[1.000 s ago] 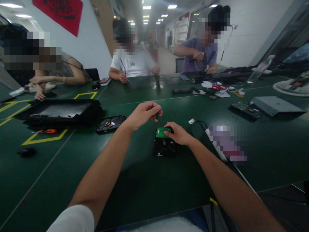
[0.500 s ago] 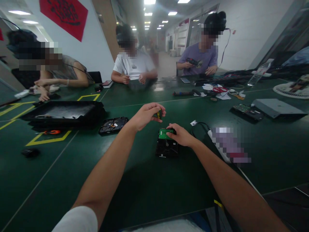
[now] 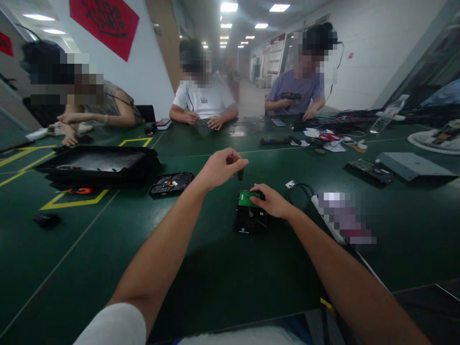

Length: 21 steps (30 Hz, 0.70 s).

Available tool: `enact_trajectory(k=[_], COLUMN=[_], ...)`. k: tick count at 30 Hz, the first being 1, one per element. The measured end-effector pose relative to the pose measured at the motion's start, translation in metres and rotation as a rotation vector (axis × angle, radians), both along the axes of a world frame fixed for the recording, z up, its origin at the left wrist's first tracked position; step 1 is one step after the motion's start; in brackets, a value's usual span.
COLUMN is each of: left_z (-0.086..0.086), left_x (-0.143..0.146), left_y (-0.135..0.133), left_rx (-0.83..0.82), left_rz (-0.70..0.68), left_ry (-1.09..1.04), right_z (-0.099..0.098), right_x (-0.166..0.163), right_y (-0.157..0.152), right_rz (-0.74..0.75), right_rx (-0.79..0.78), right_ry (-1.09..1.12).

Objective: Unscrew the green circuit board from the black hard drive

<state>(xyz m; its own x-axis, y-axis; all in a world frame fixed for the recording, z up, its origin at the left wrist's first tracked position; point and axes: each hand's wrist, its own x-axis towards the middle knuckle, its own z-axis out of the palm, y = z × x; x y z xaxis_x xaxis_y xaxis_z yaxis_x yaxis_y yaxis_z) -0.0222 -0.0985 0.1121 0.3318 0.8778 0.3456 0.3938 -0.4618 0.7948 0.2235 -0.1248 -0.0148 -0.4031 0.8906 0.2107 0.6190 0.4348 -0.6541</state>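
Observation:
A hard drive (image 3: 250, 219) with a green circuit board (image 3: 245, 198) lies on the green table in front of me. My right hand (image 3: 268, 200) grips it at its far right side, thumb on the board and fingers over the far edge. Up and to the left, my left hand (image 3: 224, 168) is closed on a short dark tool (image 3: 241, 174), perhaps a stubby screwdriver, which points down from the fingertips. The tool hangs beyond the drive's far edge, apart from it. Its upper part is hidden in the fingers.
To the left are another hard drive (image 3: 171, 185), a black tray (image 3: 102, 160) and a small black object (image 3: 48, 220). On the right lie a white power strip (image 3: 328, 220), a drive (image 3: 370, 171) and a grey box (image 3: 415, 165). Three people sit across the table.
My left hand has turned, so the tool, whose yellow marking showed between the fingers before, now points down. My right hand and the hard drive stay together. The view has shifted slightly.

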Motion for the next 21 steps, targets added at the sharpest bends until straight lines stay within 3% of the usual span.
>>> enact_trajectory(k=[15, 21], left_z=[0.0036, 0.0061], left_x=[-0.0028, -0.0033], left_y=[-0.0025, -0.0037], left_rx=[-0.001, 0.098], left_rz=[-0.159, -0.077], left_ry=[-0.061, 0.053], right_z=[-0.0014, 0.0017], right_x=[0.0005, 0.0001], right_y=[0.001, -0.0008], right_rz=[-0.004, 0.006], right_rx=[0.008, 0.013], right_ry=[-0.013, -0.012])
